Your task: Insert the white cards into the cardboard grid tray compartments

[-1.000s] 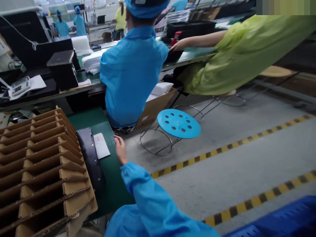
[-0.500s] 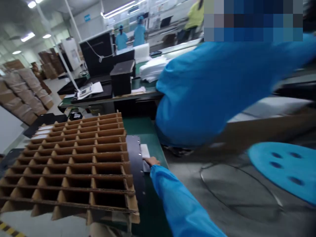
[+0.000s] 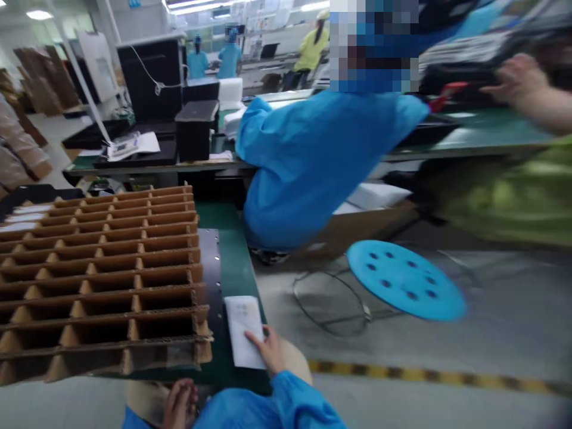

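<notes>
My right hand (image 3: 269,351) rests with its fingers on the near end of a white card (image 3: 244,330) that lies on the green table (image 3: 232,262), beside a black panel (image 3: 211,268). The fingers lie fairly flat on the card. My left hand (image 3: 179,404) is low at the frame's bottom, below the table's near edge, fingers curled; what it holds, if anything, is hidden. A brown cardboard divider grid (image 3: 102,262) with many empty cells fills the table's left side.
A person in a blue coat (image 3: 313,161) sits with their back to me at the bench ahead. A blue perforated stool (image 3: 404,279) lies tipped on the grey floor. Another person's hand (image 3: 513,77) reaches over the far bench at right. Yellow-black floor tape (image 3: 424,375) runs near me.
The view has swung and dropped back. The white card is now nearer the table's front edge with my right hand on it. My left hand has come into view.
</notes>
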Tool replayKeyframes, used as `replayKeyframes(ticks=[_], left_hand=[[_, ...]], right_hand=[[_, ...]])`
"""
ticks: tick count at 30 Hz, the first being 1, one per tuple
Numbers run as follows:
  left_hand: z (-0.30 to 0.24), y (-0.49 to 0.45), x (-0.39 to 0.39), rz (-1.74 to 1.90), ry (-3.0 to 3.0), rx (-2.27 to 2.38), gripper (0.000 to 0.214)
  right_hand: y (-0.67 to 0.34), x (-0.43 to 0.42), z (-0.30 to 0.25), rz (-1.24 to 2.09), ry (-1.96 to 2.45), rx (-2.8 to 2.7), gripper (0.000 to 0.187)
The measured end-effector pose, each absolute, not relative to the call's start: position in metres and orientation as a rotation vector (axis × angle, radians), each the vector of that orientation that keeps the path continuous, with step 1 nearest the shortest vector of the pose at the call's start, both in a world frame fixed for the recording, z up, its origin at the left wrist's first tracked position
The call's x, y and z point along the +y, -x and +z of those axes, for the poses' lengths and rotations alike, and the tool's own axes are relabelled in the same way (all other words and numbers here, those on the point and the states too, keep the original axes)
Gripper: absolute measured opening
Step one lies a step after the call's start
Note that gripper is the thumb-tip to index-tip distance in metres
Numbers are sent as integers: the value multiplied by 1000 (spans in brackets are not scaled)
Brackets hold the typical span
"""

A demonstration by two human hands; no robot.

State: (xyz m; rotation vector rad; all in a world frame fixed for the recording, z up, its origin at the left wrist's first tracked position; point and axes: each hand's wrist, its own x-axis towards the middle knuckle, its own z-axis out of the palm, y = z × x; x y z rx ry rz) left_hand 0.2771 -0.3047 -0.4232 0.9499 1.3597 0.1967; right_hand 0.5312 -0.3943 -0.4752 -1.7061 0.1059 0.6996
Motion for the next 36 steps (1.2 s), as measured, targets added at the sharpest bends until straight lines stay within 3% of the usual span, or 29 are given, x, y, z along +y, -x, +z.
replayKeyframes(ticks=[4,8,15,25,36], left_hand=[[-447,-318,-313,49,-1110,1180,64],[-461,-347,-318,24,-1267,1077,63],[-464,-347,-307,-141,-1318,997,60],[-462,-374,-336,-137,-1654,998,68],[-470,-376,-337,-104,-1645,1106,45]], right_hand=[[-482,-419,-495,592,1743,105,45],[-483,-423,-512,455,1815,117,47],[-496,-452,-507,581,1737,-24,36],[-479,-448,-498,514,1651,47,39],[-503,-480,-513,668,1601,59,38]])
